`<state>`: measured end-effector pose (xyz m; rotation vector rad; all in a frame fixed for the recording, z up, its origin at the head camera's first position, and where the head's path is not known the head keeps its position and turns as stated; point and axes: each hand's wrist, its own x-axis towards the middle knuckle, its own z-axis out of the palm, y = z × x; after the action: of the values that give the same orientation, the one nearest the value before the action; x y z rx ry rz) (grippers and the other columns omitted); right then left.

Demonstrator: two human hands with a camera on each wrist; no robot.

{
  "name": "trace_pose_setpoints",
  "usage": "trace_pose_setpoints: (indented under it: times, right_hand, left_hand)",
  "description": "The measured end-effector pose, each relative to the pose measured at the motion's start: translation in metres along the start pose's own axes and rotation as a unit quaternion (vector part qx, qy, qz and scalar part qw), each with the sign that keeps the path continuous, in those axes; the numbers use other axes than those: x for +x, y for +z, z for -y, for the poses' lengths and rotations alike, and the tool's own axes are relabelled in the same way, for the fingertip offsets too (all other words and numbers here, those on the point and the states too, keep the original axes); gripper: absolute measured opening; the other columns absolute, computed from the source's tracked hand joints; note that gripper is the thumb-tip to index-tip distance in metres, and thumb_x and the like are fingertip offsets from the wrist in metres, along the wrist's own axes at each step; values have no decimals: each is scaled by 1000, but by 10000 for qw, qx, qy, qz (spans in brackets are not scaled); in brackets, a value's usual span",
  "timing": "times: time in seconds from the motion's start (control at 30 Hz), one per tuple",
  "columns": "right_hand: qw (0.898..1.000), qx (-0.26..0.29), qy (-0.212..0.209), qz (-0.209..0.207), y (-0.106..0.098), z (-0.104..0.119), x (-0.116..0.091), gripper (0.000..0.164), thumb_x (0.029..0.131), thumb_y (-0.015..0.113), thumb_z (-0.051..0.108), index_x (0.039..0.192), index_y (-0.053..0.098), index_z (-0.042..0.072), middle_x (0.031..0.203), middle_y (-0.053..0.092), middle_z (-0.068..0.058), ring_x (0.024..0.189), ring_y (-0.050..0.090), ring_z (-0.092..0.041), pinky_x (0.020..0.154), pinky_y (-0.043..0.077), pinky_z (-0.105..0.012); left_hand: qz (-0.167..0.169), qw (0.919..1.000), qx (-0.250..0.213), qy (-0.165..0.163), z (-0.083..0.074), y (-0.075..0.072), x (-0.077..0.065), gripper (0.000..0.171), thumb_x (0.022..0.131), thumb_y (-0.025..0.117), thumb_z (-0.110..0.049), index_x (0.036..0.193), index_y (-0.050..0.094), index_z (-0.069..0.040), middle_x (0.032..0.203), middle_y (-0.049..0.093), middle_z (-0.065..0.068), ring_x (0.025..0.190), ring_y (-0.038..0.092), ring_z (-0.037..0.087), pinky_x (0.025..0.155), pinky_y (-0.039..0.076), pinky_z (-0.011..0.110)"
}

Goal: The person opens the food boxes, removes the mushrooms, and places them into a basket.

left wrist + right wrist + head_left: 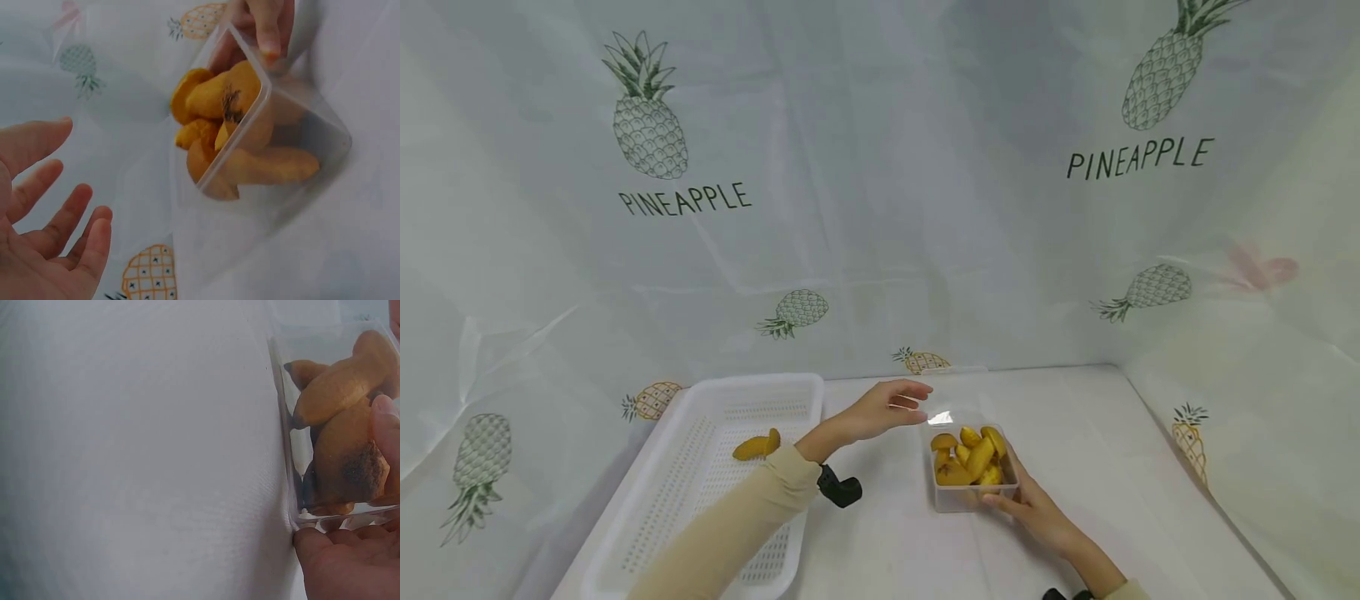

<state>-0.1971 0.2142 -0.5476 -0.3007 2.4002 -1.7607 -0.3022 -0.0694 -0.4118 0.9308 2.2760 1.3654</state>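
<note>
A clear plastic box (973, 500) filled with several yellow mushrooms (979, 458) stands on the white table. My right hand (1037, 512) grips its near right corner, with the thumb along the front wall and the other fingers round the side. In the right wrist view, dark patches show on the mushrooms (350, 450) through the clear wall. My left hand (880, 408) hovers to the left of the box's back part, fingers apart and holding nothing. The left wrist view shows that hand (56, 231) beside the box (300, 200), palm and relaxed fingers visible.
At left stands a white perforated basket (700, 387) with a yellow mushroom (756, 447) in it, partly behind my left forearm. A clear lid (951, 404) extends behind the box. A pineapple-printed sheet (880, 208) hangs along the back and sides of the table.
</note>
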Motion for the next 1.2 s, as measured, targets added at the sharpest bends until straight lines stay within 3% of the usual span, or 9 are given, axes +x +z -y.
trace_pose_setpoints:
  times: [0.27, 0.53, 0.7, 0.73, 0.97, 1.0, 1.07, 1.17, 1.2]
  right_hand:
    - [9999, 145, -54, -28, 2, 0, 2, 96, 97, 67, 24, 161, -3, 14, 165, -6, -16, 149, -2, -39, 115, 7, -57]
    - [9997, 185, -171, -16, 1, 0, 0, 94, 98, 66, 22, 161, -3, 18, 165, -5, -16, 149, -1, -40, 114, 5, -63]
    - [9997, 129, -177, -57, 1, -1, 1, 94, 98, 66, 21, 162, -3, 18, 165, -4, -17, 147, 4, -41, 113, 11, -68]
    - [9998, 76, -172, -75, 0, -1, 1, 94, 98, 66, 21, 162, -3, 18, 165, -3, -17, 145, 13, -43, 112, 21, -65]
    - [9996, 11, -298, -28, -2, -3, 1, 93, 99, 65, 19, 161, -4, 17, 165, -2, -18, 144, 21, -42, 112, 25, -57]
    - [9996, -36, -267, -29, -2, -3, 1, 93, 98, 65, 19, 161, -4, 18, 165, 0, -19, 137, 34, -42, 108, 35, -52]
    - [9998, -86, -180, -42, -3, -2, 0, 94, 98, 66, 19, 162, -3, 19, 165, 3, -21, 108, 54, -34, 87, 50, -38]
    - [9999, -102, -75, -64, -3, -1, -2, 95, 97, 67, 18, 162, -2, 20, 163, 8, -24, 69, 45, -21, 56, 41, -27]
    - [9999, -70, -75, -44, -3, 0, -2, 95, 97, 67, 17, 162, -2, 20, 163, 8, -25, 67, 44, -19, 56, 40, -26]
  left_hand:
    - [-335, 9992, -17, -232, -4, 38, 13, 45, 95, 71, -18, 137, 58, -8, 135, 58, 8, 121, 56, 24, 101, 48, 32]
    - [-585, 9982, 101, 64, -5, 71, 23, 48, 94, 72, -16, 138, 57, -8, 133, 58, 5, 119, 55, 19, 101, 47, 29]
    - [-758, 9954, 555, 178, -6, 91, 28, 52, 93, 73, -21, 140, 56, -8, 130, 56, 5, 116, 54, 19, 100, 49, 33]
    - [-794, 9946, 636, 215, -5, 94, 29, 52, 93, 74, -21, 140, 56, -9, 129, 56, 6, 115, 54, 20, 99, 50, 34]
    - [-908, 9907, 923, 430, 1, 113, 33, 50, 93, 73, -18, 139, 57, -7, 128, 54, 11, 108, 56, 20, 92, 51, 27]
    - [-898, 9902, 970, 455, 2, 115, 34, 50, 93, 73, -19, 139, 57, -7, 128, 54, 12, 106, 57, 20, 90, 51, 26]
    - [-883, 9895, 1043, 471, 4, 119, 36, 50, 93, 74, -19, 138, 57, -6, 127, 53, 13, 104, 56, 19, 87, 51, 23]
    - [-973, 9857, 1306, 424, 7, 124, 37, 49, 93, 74, -21, 137, 58, -9, 124, 53, 11, 101, 55, 17, 82, 48, 18]
    - [-1028, 9838, 1410, 410, 7, 126, 38, 49, 92, 75, -22, 137, 59, -9, 124, 53, 10, 99, 55, 16, 80, 47, 16]
